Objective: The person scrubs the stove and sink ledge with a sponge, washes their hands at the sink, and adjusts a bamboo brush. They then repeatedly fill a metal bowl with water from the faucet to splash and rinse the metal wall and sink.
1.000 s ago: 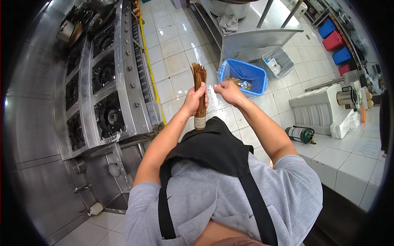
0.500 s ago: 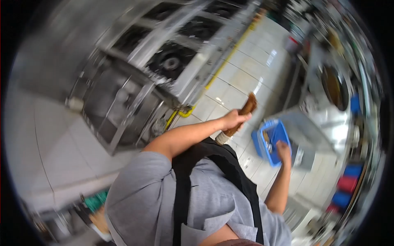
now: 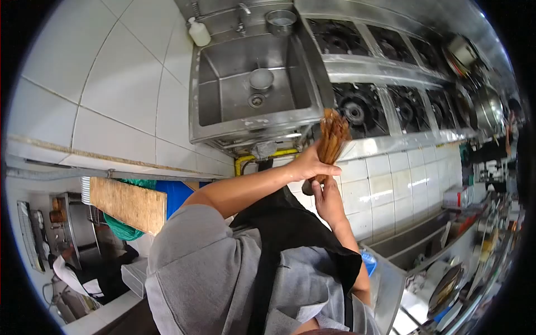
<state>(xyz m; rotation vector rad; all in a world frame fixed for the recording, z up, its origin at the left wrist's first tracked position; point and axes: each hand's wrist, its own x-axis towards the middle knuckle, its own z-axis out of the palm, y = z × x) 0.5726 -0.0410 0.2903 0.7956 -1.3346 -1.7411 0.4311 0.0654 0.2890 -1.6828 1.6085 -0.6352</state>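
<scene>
My left hand point(image 3: 312, 166) is closed around the middle of a bundle of long brown sticks that look like chopsticks point(image 3: 334, 137). Their upper ends fan out a little above the fist. Just below, my right hand point(image 3: 330, 202) is closed at the lower part of the same bundle, thumb pointing up. My fingers hide part of its lower end. Only a corner of the blue basket point(image 3: 368, 262) shows beyond my right forearm.
Ahead stands a steel sink point(image 3: 257, 84) with a bowl point(image 3: 261, 79) inside. A gas stove point(image 3: 363, 106) adjoins it on the right. A soap bottle point(image 3: 199, 32) stands at the sink's back corner. Lower left, another person point(image 3: 100, 276) is at work beyond a ledge.
My view has turned left, toward the sink. My right hand has left the blue basket and joined my left hand on the bundle, which now stands more upright.
</scene>
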